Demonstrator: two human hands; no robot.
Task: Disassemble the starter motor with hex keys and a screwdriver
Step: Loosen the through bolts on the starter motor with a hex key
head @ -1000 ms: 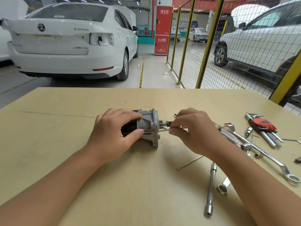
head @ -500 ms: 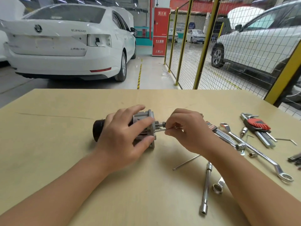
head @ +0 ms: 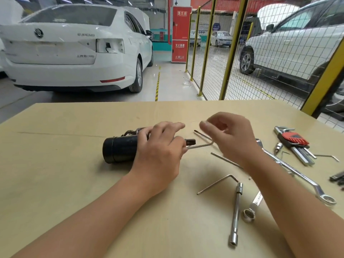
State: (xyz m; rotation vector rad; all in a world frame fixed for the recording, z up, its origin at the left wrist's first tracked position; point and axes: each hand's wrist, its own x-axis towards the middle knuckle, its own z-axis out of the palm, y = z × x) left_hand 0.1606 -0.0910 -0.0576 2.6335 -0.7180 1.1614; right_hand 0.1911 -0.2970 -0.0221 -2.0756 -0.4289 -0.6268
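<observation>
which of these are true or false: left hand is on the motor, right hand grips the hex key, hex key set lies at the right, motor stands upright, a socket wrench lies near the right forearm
1. The left hand is on the motor. True.
2. The right hand grips the hex key. False: its fingers hang above the key, holding nothing.
3. The hex key set lies at the right of the table. True.
4. The motor stands upright. False: it lies on its side.
5. A socket wrench lies near the right forearm. True.
</observation>
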